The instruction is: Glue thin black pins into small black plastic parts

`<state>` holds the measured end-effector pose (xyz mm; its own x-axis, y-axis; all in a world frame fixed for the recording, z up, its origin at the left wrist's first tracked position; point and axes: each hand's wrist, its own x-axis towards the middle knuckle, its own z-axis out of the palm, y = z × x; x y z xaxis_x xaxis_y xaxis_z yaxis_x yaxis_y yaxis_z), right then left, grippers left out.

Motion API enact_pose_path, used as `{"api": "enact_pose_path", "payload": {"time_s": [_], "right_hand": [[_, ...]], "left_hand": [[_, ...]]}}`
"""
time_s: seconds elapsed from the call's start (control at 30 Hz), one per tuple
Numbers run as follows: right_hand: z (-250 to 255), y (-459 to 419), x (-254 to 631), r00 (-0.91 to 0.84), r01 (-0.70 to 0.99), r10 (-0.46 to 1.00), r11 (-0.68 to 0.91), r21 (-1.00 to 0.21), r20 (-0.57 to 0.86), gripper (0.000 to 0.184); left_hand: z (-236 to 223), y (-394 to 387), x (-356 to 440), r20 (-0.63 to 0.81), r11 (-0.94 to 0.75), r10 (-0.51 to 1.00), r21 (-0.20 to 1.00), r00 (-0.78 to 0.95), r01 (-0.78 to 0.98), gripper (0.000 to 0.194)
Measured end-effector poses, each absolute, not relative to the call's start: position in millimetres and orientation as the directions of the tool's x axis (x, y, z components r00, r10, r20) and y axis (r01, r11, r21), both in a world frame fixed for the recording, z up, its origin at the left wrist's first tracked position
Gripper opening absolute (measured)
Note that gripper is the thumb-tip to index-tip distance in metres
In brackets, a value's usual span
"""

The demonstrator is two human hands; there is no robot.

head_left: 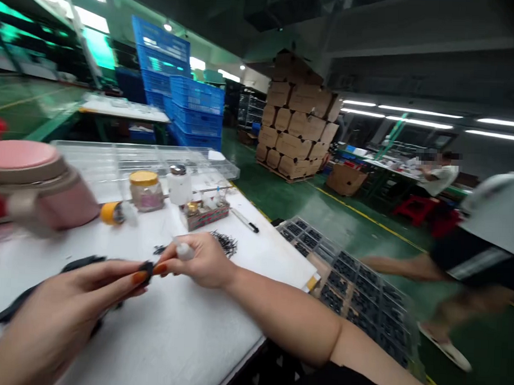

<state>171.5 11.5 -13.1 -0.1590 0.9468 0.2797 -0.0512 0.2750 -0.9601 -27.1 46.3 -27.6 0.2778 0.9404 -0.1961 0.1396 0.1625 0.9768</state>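
My left hand (74,298) pinches a small black part (146,267) between thumb and fingertips. Tucked in the curled fingers of my right hand (206,261) is a small white bottle (184,250) with a thin pale tip. The right thumb and forefinger meet at the black part's edge; whether they also grip a tiny piece is too blurred to tell. Behind the right hand lies a pile of thin black pieces (225,245). Larger black parts (15,305) rest beside and partly under my left hand.
On the white table stand a pink lidded mug (67,200), a yellow-lidded jar (146,191), a white pump bottle (178,187), a small box of bottles (208,213) and a cutter knife (245,220). Compartment trays of black parts (355,286) sit at right. A person (487,223) passes by.
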Motion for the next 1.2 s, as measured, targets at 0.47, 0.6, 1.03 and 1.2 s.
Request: {"api": "enact_pose_path", "payload": {"time_s": [0.47, 0.6, 1.03, 1.2], "right_hand": [[-12.3, -1.9, 170.0, -0.165, 0.030, 0.957, 0.246, -0.969, 0.238, 0.037], [-11.2, -4.3, 171.1, -0.167, 0.097, 0.955, 0.265, -0.959, 0.246, 0.038], [-3.9, 9.3, 201.3, 0.252, -0.205, 0.952, 0.230, -0.952, 0.176, 0.034], [-0.1, 12.3, 206.1, 0.224, -0.304, 0.972, 0.135, -0.943, 0.067, 0.042]], "left_hand": [[-8.2, 18.1, -17.5, 0.096, 0.011, 0.885, 0.974, 0.456, -0.228, 0.019], [-7.6, 18.3, -16.8, 0.117, -0.015, 0.877, 0.976, 0.467, -0.218, 0.015], [-7.9, 25.6, -21.5, 0.121, -0.103, 0.959, 0.991, 0.255, -0.085, 0.026], [-11.3, 26.5, -23.0, 0.234, -0.243, 0.960, 0.969, 0.154, 0.042, 0.020]]}}
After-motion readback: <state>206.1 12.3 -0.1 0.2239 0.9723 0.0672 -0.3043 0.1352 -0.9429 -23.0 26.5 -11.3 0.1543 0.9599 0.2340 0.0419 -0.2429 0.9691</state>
